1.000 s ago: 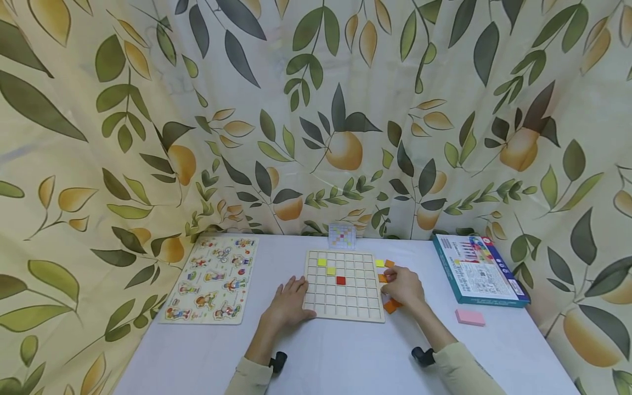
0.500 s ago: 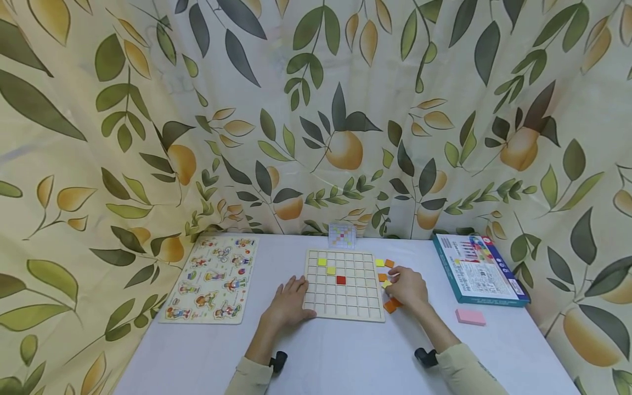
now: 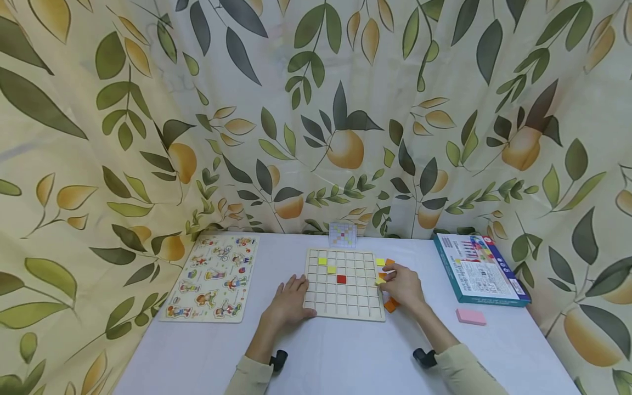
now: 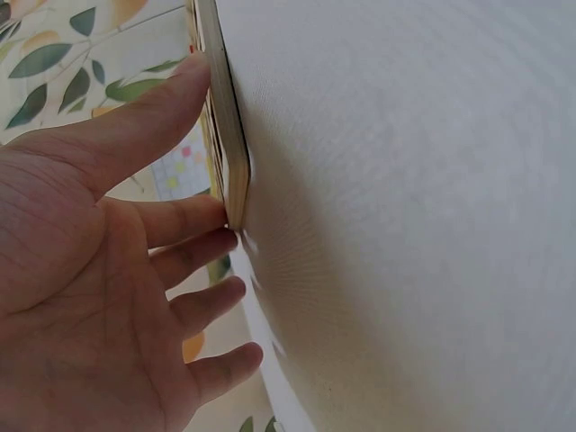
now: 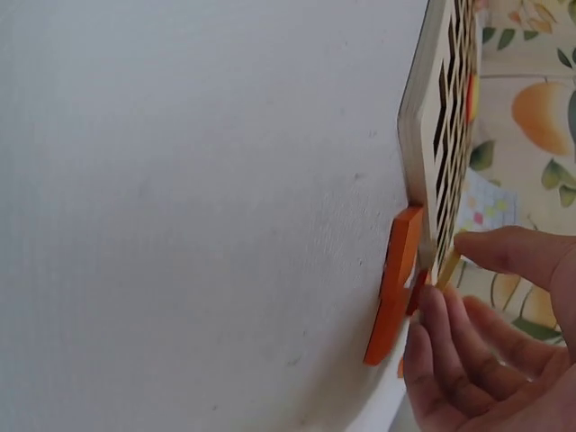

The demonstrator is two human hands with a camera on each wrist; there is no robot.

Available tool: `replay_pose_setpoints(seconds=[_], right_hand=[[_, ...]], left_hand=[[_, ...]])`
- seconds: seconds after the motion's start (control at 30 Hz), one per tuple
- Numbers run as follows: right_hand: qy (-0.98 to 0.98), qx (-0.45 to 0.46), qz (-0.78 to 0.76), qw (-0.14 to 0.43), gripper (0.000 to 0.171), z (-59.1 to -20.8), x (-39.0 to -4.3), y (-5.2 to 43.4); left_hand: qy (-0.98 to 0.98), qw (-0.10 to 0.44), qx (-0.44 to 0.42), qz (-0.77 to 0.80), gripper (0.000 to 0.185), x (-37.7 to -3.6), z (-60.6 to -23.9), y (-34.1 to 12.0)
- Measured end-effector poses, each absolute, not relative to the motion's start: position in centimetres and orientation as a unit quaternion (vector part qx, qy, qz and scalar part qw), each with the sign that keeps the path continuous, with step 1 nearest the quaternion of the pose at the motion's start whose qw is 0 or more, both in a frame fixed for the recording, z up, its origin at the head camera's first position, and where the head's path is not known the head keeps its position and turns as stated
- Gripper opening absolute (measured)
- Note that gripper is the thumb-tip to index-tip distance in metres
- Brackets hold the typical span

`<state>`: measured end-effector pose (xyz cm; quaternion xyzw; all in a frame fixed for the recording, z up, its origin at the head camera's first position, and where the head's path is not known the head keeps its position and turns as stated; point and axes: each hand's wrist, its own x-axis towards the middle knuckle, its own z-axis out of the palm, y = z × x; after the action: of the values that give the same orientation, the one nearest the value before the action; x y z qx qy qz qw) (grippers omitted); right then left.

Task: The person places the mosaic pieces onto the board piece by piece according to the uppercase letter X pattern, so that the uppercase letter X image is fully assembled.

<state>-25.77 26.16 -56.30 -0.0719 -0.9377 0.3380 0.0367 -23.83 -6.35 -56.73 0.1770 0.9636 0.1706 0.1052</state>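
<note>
A wooden grid board (image 3: 355, 303) lies mid-table, with a red tile (image 3: 342, 279), one yellow tile (image 3: 332, 270) and another yellow tile (image 3: 322, 261) set in its cells. At its left edge rests my left hand (image 3: 290, 303), fingers extended; in the left wrist view the thumb and fingertips touch the board's side. Beside the right edge, my right hand (image 3: 406, 288) pinches a yellow square tile (image 5: 449, 269) between thumb and fingers. Orange tiles (image 5: 402, 247) lie on the table under and near that hand, some partly hidden by it.
A small colour pattern card (image 3: 343, 235) stands behind the board. To the left is a picture puzzle board (image 3: 212, 280). A teal-sided box (image 3: 481, 269) and a pink block (image 3: 470, 316) sit at the right. A loose yellow tile (image 3: 381, 262) lies by the board's upper right corner.
My right hand has picked at the loose tiles and now brings the pinched yellow tile slightly left, to the board's right edge. The left hand stays where it was.
</note>
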Motion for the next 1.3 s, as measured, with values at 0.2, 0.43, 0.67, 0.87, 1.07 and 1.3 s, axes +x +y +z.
replay_pose_setpoints(seconds=[0.2, 0.43, 0.67, 0.87, 1.07, 1.3], right_hand=[[-0.936, -0.052, 0.344, 0.048, 0.043, -56.4, -25.9, 25.1], [-0.924, -0.004, 0.380, 0.044, 0.046, -56.6, -26.0, 23.9], [-0.912, 0.039, 0.407, 0.036, 0.054, -56.9, -26.0, 22.7], [-0.904, 0.058, 0.422, 0.021, 0.059, -57.3, -26.1, 21.7], [-0.901, 0.072, 0.427, 0.003, 0.060, -57.6, -26.5, 21.1], [-0.903, 0.067, 0.424, -0.007, 0.049, -57.5, -26.5, 20.9]], left_hand=[[0.963, 0.110, 0.175, 0.172, 0.089, -23.8, -56.7, -6.3], [0.963, 0.108, 0.177, 0.174, 0.088, -23.8, -56.7, -6.3], [0.962, 0.109, 0.178, 0.176, 0.088, -23.6, -56.6, -6.4], [0.962, 0.110, 0.176, 0.179, 0.088, -23.6, -56.4, -6.4], [0.962, 0.109, 0.175, 0.181, 0.087, -23.6, -56.2, -6.4], [0.963, 0.108, 0.172, 0.178, 0.088, -23.6, -56.1, -6.3]])
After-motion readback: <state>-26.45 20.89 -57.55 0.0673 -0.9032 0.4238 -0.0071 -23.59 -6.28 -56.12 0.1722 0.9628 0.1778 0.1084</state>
